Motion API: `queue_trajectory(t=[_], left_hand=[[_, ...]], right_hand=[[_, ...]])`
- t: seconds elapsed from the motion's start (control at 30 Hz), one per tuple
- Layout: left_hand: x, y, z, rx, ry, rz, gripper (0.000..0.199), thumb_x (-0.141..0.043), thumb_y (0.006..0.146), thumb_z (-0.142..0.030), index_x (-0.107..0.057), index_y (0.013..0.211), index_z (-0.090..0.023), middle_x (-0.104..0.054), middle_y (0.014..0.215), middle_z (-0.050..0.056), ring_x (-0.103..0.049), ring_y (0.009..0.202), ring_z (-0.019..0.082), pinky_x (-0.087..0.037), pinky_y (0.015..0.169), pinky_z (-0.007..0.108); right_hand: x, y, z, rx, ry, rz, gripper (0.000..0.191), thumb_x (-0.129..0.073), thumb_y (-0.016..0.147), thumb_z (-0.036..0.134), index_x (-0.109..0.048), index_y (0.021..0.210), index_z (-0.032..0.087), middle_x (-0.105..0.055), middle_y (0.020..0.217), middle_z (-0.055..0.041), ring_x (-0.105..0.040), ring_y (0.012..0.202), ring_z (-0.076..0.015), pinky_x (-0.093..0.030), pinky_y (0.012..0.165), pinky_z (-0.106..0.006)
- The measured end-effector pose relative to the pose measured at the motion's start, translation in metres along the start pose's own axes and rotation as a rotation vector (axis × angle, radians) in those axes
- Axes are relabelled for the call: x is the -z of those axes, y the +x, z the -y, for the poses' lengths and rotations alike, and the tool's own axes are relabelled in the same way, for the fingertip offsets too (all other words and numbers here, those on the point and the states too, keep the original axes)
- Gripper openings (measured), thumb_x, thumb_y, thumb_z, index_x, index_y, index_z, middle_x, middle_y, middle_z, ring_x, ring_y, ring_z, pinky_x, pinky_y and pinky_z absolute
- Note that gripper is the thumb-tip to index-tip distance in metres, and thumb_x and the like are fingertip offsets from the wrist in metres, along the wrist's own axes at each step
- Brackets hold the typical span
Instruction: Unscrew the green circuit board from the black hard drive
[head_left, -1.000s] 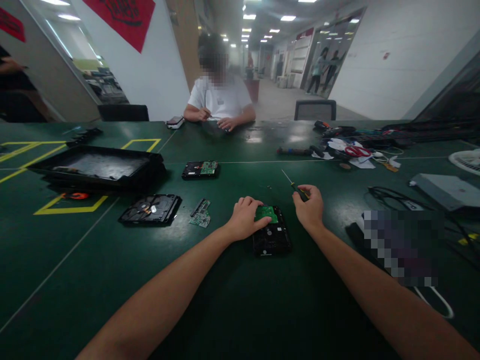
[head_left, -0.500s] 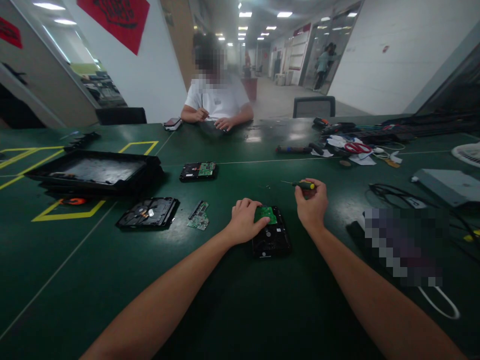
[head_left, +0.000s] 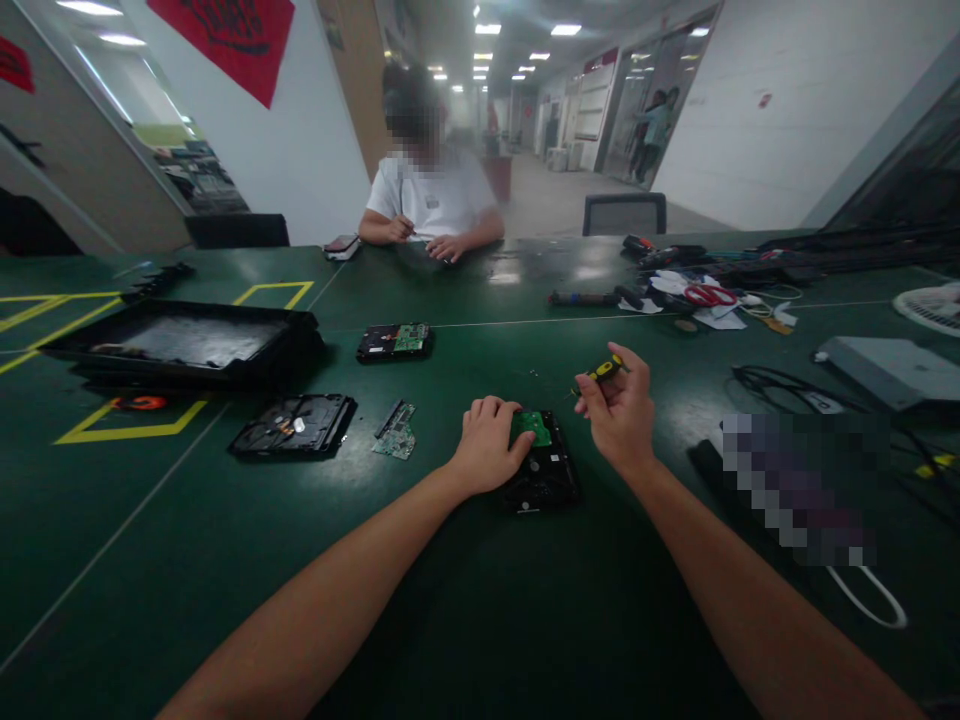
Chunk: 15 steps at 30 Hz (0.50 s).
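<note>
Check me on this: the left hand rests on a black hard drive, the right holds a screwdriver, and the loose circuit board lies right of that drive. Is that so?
Not quite: the head view shows the loose circuit board lying left of that hard drive. The rest stands: the left hand rests on the drive and the right hand holds a screwdriver.

Single head cam, fwd/down over green tbl [head_left: 480,610]

Surface [head_left: 465,610] dark green with yellow tape outlines [head_left: 120,437], hard drive [head_left: 553,478] black with green circuit board [head_left: 537,428], screwdriver handle [head_left: 606,369] yellow and black, wall poster [head_left: 247,65] red with black lettering.
</note>
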<state>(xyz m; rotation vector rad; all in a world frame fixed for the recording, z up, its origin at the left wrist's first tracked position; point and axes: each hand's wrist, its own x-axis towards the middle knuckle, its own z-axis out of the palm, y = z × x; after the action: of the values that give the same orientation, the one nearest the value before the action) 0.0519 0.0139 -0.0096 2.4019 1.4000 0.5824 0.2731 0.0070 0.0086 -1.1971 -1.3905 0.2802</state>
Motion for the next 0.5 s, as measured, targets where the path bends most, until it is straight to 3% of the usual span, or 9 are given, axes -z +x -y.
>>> queue_trajectory(t=[0.1,0.3,0.5], left_hand=[[0.0,0.0,0.0,-0.002,0.008,0.0,0.05,-0.054,0.1,-0.05,-0.058,0.139,-0.02,-0.057,0.128,0.013,-0.049,0.121,0.034,-0.043,0.105,0.051],[-0.002,0.001,0.001,-0.001,0.025,-0.003,0.049,-0.055,0.099,-0.05,-0.057,0.139,-0.022,-0.057,0.128,0.013,-0.05,0.122,0.033,-0.043,0.105,0.05],[-0.001,0.002,0.001,-0.011,0.019,-0.002,0.049,-0.055,0.099,-0.051,-0.057,0.138,-0.021,-0.058,0.13,0.013,-0.05,0.122,0.034,-0.043,0.104,0.052]], right_hand=[[0.002,0.0,0.003,0.016,-0.009,0.003,0.06,-0.069,0.097,0.04,-0.043,0.15,0.034,-0.067,0.089,0.0032,-0.068,0.059,-0.0134,-0.059,0.053,-0.028],[-0.002,-0.004,0.008,0.041,0.033,0.05,0.068,-0.063,0.1,0.036,-0.03,0.159,0.034,-0.07,0.107,-0.0029,-0.074,0.072,-0.0166,-0.066,0.066,-0.034],[-0.004,-0.01,0.012,0.108,-0.056,0.093,0.069,-0.066,0.098,0.034,-0.034,0.158,0.034,-0.068,0.122,-0.0079,-0.074,0.084,-0.0201,-0.067,0.078,-0.041]])
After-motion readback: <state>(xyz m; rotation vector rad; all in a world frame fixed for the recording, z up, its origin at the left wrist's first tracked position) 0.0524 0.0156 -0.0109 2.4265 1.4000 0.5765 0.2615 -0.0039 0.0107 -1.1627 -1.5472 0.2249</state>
